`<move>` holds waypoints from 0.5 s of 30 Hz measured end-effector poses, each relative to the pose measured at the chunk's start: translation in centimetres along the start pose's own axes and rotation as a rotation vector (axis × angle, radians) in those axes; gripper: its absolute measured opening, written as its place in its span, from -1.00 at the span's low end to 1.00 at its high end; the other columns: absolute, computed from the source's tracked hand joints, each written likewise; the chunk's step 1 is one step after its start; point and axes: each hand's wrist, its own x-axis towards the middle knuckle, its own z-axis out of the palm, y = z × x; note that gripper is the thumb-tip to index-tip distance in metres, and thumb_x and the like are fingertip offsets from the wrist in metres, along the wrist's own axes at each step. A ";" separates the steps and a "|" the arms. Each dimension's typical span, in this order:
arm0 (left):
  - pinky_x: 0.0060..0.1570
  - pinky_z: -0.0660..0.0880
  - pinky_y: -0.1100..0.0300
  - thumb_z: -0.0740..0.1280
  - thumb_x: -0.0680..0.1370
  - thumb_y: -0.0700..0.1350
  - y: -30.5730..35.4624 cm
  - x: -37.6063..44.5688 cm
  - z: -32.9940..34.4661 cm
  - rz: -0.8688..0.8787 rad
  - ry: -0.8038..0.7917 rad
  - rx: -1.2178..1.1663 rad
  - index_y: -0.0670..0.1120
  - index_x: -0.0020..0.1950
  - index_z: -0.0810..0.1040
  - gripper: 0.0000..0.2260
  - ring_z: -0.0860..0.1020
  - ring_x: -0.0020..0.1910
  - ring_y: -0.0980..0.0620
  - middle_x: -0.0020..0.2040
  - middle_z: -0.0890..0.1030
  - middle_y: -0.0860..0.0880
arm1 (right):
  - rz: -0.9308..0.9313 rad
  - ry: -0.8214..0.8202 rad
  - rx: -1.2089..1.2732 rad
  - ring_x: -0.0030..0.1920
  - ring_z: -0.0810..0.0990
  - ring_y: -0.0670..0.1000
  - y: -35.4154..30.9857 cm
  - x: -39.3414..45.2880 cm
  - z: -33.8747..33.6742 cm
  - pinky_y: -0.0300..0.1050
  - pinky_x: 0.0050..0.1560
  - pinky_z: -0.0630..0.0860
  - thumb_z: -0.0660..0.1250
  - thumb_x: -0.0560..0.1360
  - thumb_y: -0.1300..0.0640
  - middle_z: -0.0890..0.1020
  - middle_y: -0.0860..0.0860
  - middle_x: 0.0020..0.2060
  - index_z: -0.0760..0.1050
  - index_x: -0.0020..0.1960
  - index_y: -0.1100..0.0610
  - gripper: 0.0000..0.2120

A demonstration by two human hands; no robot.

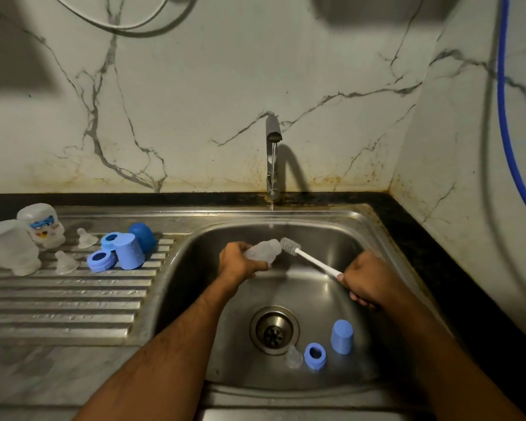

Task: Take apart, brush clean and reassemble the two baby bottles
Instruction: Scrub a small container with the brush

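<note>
Steel sink (386,256), tap running: my left hand (240,264) grips a bottle body (263,250), right hand (366,282) grips the brush (304,256) at its mouth. Brushing underway; reassembly remains.

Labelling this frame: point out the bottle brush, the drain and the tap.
bottle brush (289,246): head view, on the bristle head.
drain (274,330): head view, on the strainer centre.
tap (273,133): head view, on the spout end.

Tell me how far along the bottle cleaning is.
Done: two bottles apart on the drainboard with nipples, rings, caps. In hand: left hand holds a bottle, right hand the brush at its mouth. Left: the basin's cap, ring, nipple; reassembly.
</note>
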 end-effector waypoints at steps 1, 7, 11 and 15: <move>-0.11 0.64 0.20 0.68 0.24 -0.12 -0.1 -0.2 -0.2 -0.002 0.001 -0.007 -0.15 0.28 0.55 -0.34 0.58 0.09 0.00 0.20 0.61 -0.12 | 0.004 -0.005 -0.009 -0.73 0.32 -0.09 -0.1 -0.3 0.3 -0.32 -0.61 0.26 0.34 0.56 0.08 0.41 -0.01 -0.71 0.48 -0.43 0.17 -0.60; 0.21 0.54 0.00 0.66 0.26 -0.03 0.7 -0.7 -1.1 0.049 0.104 0.086 -0.09 0.27 0.57 -0.38 0.52 0.24 -0.07 0.26 0.54 -0.12 | -0.008 -0.034 -0.039 -0.52 0.47 0.02 -1.2 -1.7 0.5 -0.22 -0.49 0.40 0.31 0.55 0.16 0.55 0.11 -0.45 0.51 -0.24 0.21 -0.78; 0.24 0.52 -0.01 0.63 0.31 -0.06 1.8 -0.8 -1.7 0.070 0.159 0.100 -0.05 0.32 0.48 -0.37 0.48 0.30 -0.09 0.31 0.49 -0.09 | -0.057 0.006 -0.108 -0.37 0.52 0.10 -2.2 -2.8 0.2 -0.13 -0.30 0.49 0.30 0.55 0.15 0.57 0.15 -0.35 0.52 -0.23 0.21 -0.79; 0.22 0.55 -0.03 0.61 0.33 -0.17 2.3 -1.1 -2.5 0.092 0.178 0.038 -0.06 0.28 0.45 -0.41 0.51 0.30 -0.12 0.29 0.54 -0.10 | -0.063 0.003 -0.171 -0.27 0.54 0.11 -2.8 -3.9 0.6 -0.15 -0.20 0.47 0.33 0.55 0.13 0.55 0.12 -0.30 0.42 -0.28 0.15 -0.75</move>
